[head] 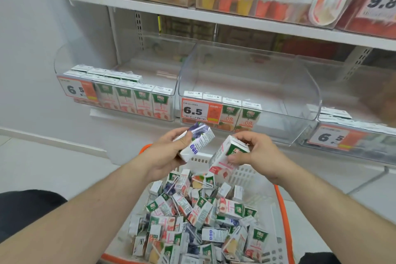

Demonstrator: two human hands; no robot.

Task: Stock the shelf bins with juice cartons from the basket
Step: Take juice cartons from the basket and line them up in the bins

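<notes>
My left hand [169,154] grips a white carton with purple fruit print [198,140], tilted, above the basket. My right hand [255,154] pinches a white carton with a green and pink label [225,154], also tilted. Both hands hover over a white basket with an orange rim [280,201] heaped with several loose juice cartons [199,216]. On the low shelf, the left clear bin [64,64] holds rows of upright pink-label cartons. The middle clear bin [300,96] has a short row of orange-label cartons [242,115] at its front left. A right bin [353,135] also holds cartons.
Price tags reading 6.5 [199,111] hang on the bin fronts. The upper shelf [192,14] carries clear boxes of packaged goods with larger price tags. A white wall and pale floor [42,156] lie to the left. Dark clothing shows at the lower corners.
</notes>
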